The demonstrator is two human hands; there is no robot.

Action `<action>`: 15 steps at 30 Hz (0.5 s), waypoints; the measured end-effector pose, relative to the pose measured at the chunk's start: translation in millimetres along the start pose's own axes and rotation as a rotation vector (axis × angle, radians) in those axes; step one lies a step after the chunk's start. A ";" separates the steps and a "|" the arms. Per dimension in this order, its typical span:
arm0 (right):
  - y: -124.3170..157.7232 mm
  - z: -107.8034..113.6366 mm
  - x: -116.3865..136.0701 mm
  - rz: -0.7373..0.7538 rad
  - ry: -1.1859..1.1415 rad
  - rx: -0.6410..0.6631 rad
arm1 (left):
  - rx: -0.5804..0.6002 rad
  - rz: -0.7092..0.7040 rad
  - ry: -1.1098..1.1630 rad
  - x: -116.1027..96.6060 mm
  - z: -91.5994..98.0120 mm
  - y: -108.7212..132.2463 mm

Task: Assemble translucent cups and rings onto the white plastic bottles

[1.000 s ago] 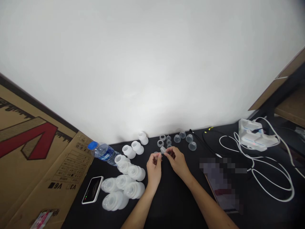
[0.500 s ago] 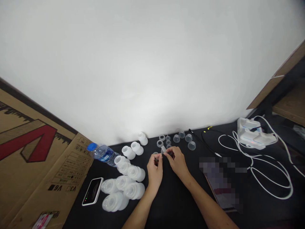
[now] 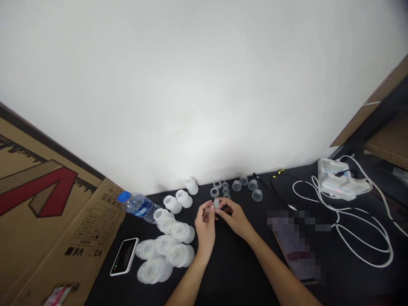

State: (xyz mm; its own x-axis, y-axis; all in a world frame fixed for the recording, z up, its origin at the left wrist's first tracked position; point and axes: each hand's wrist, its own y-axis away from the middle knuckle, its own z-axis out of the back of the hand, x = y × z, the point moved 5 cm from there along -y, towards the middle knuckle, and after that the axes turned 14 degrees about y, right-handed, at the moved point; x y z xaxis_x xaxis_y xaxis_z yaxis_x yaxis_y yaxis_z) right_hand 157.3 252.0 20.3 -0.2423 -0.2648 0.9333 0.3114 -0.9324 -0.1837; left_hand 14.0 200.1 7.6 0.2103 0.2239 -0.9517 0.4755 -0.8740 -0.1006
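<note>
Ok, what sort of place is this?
Probably a small indoor assembly or parts-sorting bench. A black desk holds batches of white moulded cups and clear plastic cups, with a cardboard carton alongside. The left hand and right hand handle a small clear part.

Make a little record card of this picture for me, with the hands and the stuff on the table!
Left hand: fingers pinch a small clear plastic piece
Right hand: fingers hold the same piece from the other side
Close by: clear plastic cups, clear plastic rings
Surface: black tabletop
Also there: white bell-shaped plastic parts, water bottle with blue cap, white coiled cable, cardboard sheet
</note>
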 end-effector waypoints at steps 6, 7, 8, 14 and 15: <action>-0.9 1.3 -4.0 -0.033 -0.087 -0.070 | 0.035 0.021 -0.021 -0.9 -0.6 -2.6; -1.1 1.7 -4.3 -0.033 -0.097 -0.077 | 0.040 0.000 -0.045 -3.1 -0.5 -2.9; -1.1 2.1 -4.1 -0.030 -0.102 -0.079 | 0.042 -0.025 -0.066 -5.5 -0.3 -3.1; 1.6 2.5 -0.1 -0.003 -0.006 -0.054 | 0.037 -0.094 -0.109 -13.6 -0.4 -1.9; 1.9 2.2 -0.2 -0.001 0.010 -0.049 | 0.041 -0.096 -0.110 -13.5 -0.7 -1.5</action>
State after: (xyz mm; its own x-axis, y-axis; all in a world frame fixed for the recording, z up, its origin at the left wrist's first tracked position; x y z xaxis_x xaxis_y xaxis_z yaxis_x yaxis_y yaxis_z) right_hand 159.9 250.7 20.5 -0.2519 -0.2657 0.9306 0.2660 -0.9435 -0.1974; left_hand 11.0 198.7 20.8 0.0693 0.2602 -0.9631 0.4531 -0.8683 -0.2020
